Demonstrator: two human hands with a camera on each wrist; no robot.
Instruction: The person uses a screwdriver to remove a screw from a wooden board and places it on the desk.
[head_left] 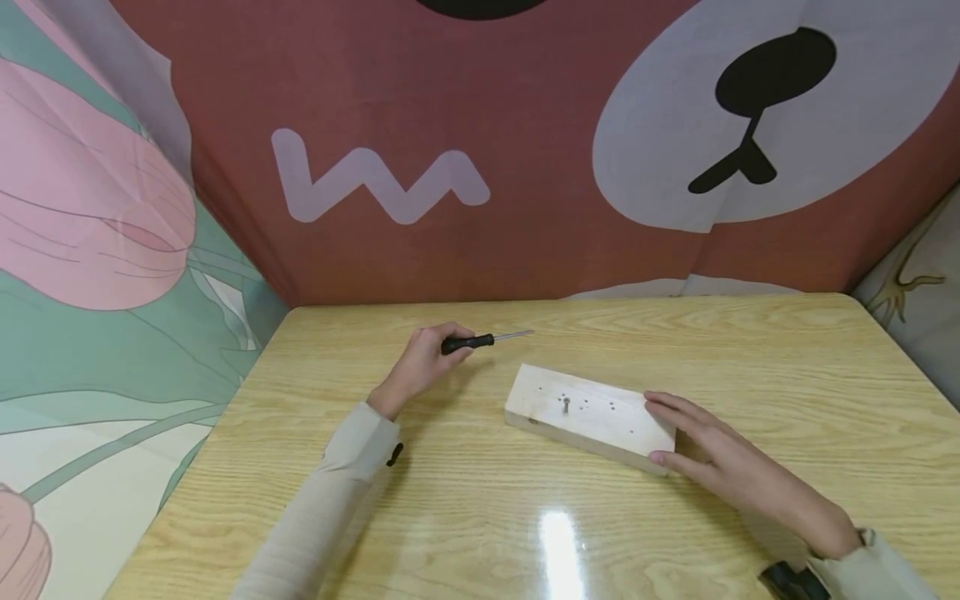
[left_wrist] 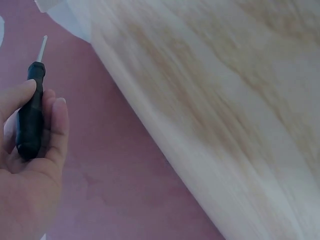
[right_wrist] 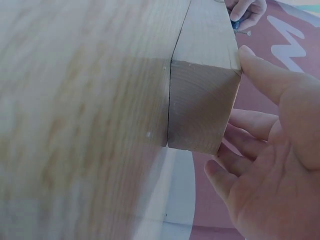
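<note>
My left hand [head_left: 427, 367] holds a screwdriver [head_left: 468, 343] by its black handle above the table, left of and behind the wooden block. In the left wrist view the thin metal shaft [left_wrist: 42, 49] points up and away from the thumb and fingers. The pale wooden block [head_left: 592, 412] lies flat on the table, with several small holes in its top. A screw [head_left: 566, 405] stands upright in it, left of the middle. My right hand [head_left: 712, 454] grips the block's right end, thumb on the near edge and fingers at the far edge. In the right wrist view the block's end face [right_wrist: 200, 107] shows.
The wood-grain table [head_left: 465, 517] carries a bright light reflection near the front. Behind it hangs a red-brown printed cloth [head_left: 525, 242], and a floral cloth [head_left: 97, 333] covers the left side.
</note>
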